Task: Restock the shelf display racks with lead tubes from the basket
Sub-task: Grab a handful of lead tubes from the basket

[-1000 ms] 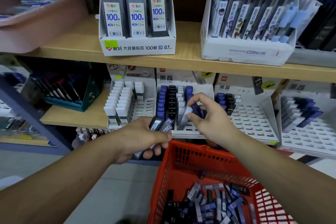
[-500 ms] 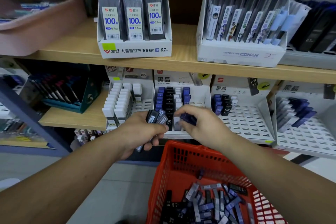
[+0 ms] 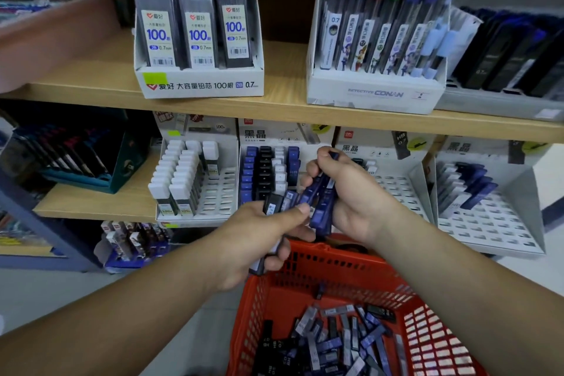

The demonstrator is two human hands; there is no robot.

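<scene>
My left hand grips a fanned bundle of lead tubes, black and blue, in front of the middle display rack. My right hand meets it from the right and pinches a couple of blue lead tubes out of that bundle. The middle rack holds rows of blue, black and white tubes. Below the hands stands the red basket with several loose lead tubes lying in its bottom.
A white rack with white-capped tubes stands to the left. Two mostly bare white racks stand to the right. The wooden upper shelf carries a box of 100-lead packs and a Conan box.
My right hand drew back from the middle rack toward my left hand and now pinches blue tubes from the bundle. The camera moved closer to the shelf.
</scene>
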